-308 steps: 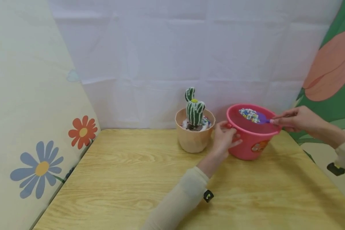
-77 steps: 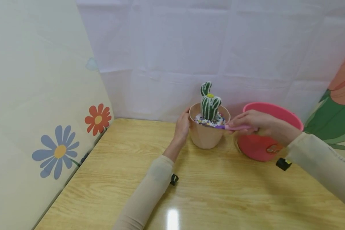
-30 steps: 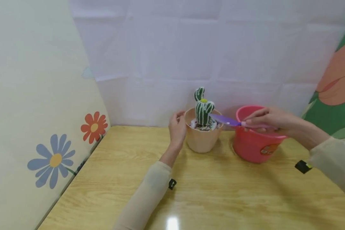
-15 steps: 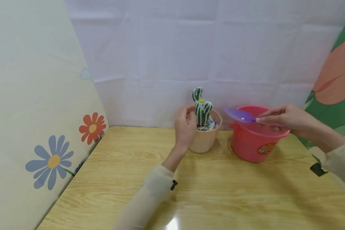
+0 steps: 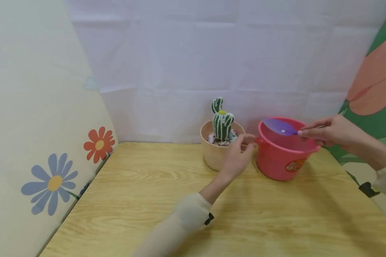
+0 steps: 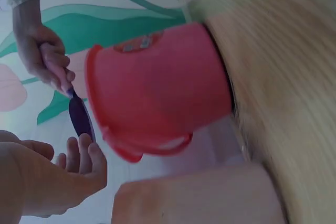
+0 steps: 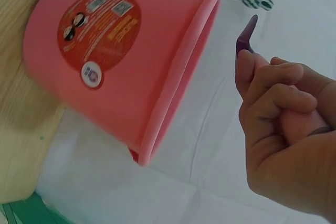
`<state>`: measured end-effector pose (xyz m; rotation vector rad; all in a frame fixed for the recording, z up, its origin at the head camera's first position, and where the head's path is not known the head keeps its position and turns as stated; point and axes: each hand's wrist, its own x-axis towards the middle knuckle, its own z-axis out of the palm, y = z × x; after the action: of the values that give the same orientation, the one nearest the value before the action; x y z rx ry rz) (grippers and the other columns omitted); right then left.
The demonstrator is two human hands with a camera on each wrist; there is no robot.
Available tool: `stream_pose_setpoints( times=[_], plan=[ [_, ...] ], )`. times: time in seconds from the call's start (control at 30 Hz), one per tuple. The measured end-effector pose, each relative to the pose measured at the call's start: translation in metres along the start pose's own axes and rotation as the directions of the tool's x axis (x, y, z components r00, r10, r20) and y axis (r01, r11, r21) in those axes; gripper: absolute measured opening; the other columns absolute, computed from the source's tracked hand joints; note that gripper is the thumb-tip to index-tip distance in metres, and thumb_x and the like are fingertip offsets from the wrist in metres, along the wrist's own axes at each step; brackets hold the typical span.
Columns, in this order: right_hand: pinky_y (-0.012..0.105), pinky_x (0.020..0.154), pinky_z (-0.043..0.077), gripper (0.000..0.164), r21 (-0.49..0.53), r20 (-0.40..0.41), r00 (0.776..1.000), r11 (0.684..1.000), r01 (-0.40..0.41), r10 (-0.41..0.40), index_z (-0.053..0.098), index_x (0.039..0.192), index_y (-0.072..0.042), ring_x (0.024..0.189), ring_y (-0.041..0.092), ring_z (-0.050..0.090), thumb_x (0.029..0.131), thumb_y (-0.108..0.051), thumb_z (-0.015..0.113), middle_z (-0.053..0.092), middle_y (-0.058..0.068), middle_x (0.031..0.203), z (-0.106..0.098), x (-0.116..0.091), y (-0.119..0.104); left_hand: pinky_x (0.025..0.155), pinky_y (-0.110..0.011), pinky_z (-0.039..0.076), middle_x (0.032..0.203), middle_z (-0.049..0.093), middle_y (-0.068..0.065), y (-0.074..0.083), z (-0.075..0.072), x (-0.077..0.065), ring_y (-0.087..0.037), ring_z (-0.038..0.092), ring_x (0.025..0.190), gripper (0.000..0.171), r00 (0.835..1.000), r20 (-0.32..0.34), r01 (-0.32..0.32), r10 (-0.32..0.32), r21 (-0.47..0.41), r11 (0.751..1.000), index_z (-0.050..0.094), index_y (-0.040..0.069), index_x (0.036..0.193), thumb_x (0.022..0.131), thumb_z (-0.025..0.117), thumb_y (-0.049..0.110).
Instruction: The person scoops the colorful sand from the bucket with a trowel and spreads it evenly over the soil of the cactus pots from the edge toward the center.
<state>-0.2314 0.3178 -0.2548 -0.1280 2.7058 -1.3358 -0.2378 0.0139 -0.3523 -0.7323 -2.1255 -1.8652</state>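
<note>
My right hand (image 5: 337, 134) grips the pink handle of a toy shovel (image 5: 279, 126), its purple blade held above the mouth of a pink bucket (image 5: 276, 166). The blade looks bare but for a small pale spot near the handle. My left hand (image 5: 236, 160) holds nothing; its fingers are loosely bent, with the tips close to the bucket's left rim in the head view. Behind that hand stands a peach flowerpot (image 5: 212, 155), partly covered by it. A green knitted cactus (image 5: 222, 126) with white stripes rises from white and coloured beads in the pot.
Pot and bucket stand side by side at the back of a wooden table (image 5: 141, 182). A white cloth (image 5: 167, 71) hangs right behind them. Flower-printed panels (image 5: 54, 107) flank the table. The bucket carries an orange label (image 7: 100, 35).
My left hand has left the pot's left side and crossed in front of it toward the bucket. The shovel, earlier heaped with beads, has swung from the pot back over the bucket.
</note>
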Motion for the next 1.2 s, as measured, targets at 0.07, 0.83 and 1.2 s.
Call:
stream_pose_setpoints(
  times=[0.07,0.83,1.2],
  plan=[
    [0.034,0.054,0.046,0.060,-0.040,-0.010,1.000,0.999,0.000,-0.001,0.068,0.131,-0.002,0.065,0.020,0.053,0.089,-0.045,0.078,0.066,0.010,0.079,-0.002,0.001,0.001,0.078,-0.033,0.059,0.097,0.068,-0.005,-0.001,0.010,0.000,-0.025,0.068,0.091,0.029,0.996,0.002,0.093,-0.093,-0.052,0.994,0.063,0.003,0.127,0.099,0.061,0.010],
    [0.032,0.052,0.056,0.020,-0.477,0.136,0.961,0.833,0.278,-0.243,0.074,0.104,0.007,0.063,0.019,0.065,0.094,-0.010,0.074,0.073,0.011,0.088,0.002,0.032,0.021,0.072,-0.038,0.062,0.086,0.067,-0.012,0.014,0.082,0.013,-0.020,0.065,0.068,0.040,0.818,-0.103,0.399,-0.566,-0.608,0.687,0.047,0.010,0.132,0.095,0.058,0.000],
    [0.043,0.064,0.059,0.005,-0.676,0.221,0.882,0.586,0.446,-0.416,0.076,0.091,0.000,0.075,0.024,0.067,0.087,-0.004,0.076,0.071,0.007,0.084,0.024,0.074,0.023,0.073,-0.040,0.063,0.085,0.064,-0.013,0.000,0.062,0.018,-0.021,0.066,0.069,0.036,0.787,-0.133,0.374,-0.603,-0.675,0.637,0.051,0.007,0.128,0.094,0.056,-0.003]
  ],
)
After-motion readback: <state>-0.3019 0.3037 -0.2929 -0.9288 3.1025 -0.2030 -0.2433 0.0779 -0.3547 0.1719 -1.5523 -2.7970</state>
